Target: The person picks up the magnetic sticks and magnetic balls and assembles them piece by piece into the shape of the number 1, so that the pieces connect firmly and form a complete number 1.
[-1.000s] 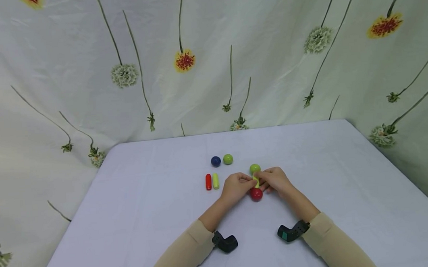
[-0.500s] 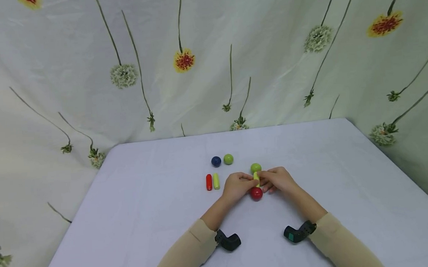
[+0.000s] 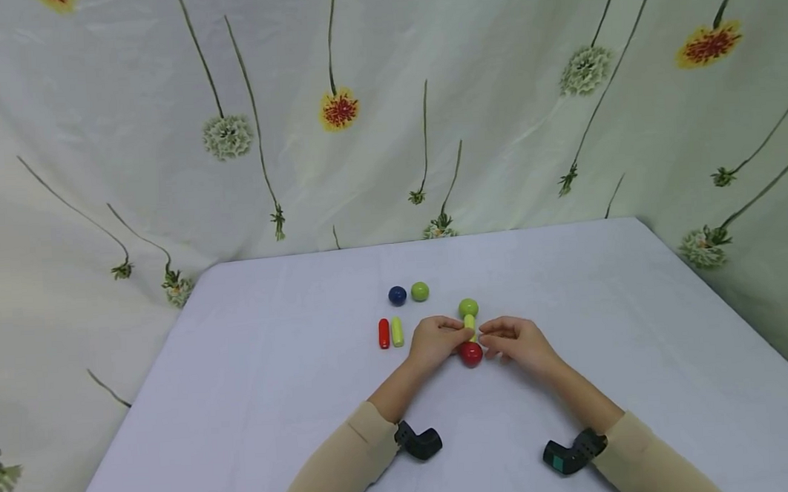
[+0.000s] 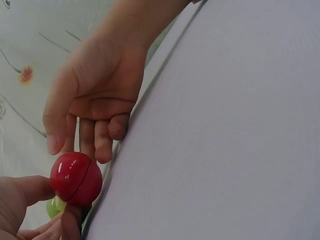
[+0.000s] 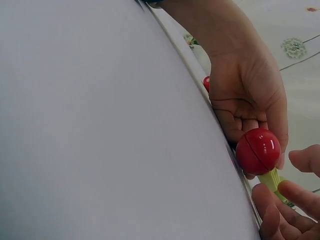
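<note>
1. Here's the left hand (image 3: 435,343), thumb and fingers narrowed in a pinch on a yellow-green rod (image 3: 469,321), right where it meets the ball.
2. And that's a red ball (image 3: 470,354) on the rod's near end, tucked just on the person's side of the left fingertips, a thin seam round it showing in both wrist views.
3. Look past those fingertips: a green ball (image 3: 468,308) sits at the rod's far end, so the rod lies between the two balls.
4. Over to the right hand (image 3: 518,343): fingers loosely bent, thumb and forefinger parted, the tips just beside the rod and red ball. Whether any of them touches, I can't tell.
5. Out to the left of the left fingers, lying side by side, a red rod (image 3: 384,334) and a second yellow-green rod (image 3: 398,332), the latter nearer the hand.
6. Farther off, beyond and to the left of the left fingertips, a navy ball (image 3: 397,295) with a second green ball (image 3: 419,291) just beside it.
7. Under all those fingers, a pale tabletop (image 3: 293,370); well beyond them hangs a flowered cloth (image 3: 377,172).
</note>
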The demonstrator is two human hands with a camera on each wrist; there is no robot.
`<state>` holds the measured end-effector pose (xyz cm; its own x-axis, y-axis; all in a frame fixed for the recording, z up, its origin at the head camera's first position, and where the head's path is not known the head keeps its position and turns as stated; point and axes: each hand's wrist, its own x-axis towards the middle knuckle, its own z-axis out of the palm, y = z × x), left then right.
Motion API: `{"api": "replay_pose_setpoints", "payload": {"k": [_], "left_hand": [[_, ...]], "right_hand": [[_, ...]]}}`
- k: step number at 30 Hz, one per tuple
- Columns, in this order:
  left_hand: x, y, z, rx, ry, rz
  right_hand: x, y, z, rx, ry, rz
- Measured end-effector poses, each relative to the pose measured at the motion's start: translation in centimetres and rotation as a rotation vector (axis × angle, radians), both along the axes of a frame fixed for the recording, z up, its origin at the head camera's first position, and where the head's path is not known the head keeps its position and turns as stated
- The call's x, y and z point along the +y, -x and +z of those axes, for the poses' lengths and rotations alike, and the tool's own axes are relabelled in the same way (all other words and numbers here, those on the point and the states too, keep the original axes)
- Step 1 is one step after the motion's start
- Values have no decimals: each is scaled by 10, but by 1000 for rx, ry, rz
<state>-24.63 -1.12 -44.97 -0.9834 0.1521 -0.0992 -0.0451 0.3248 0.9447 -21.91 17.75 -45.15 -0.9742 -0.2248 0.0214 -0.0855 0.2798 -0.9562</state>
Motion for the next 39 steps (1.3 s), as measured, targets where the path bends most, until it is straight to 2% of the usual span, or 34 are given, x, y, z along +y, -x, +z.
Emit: {"api": "replay_pose_setpoints", "payload": {"k": [8, 16, 26, 39], "left_hand": [[2, 1, 2, -52, -10, 46], [7, 4, 5, -75, -47, 87], [10, 5, 3, -51, -68, 109], [8, 2, 3, 14, 8, 71]], "right_hand": [[-3, -5, -4, 28, 50, 45], [-8, 0, -7, 80, 69, 54], [-9, 1, -5, 94, 40, 67], [-8, 4, -9, 100, 36, 66]]}}
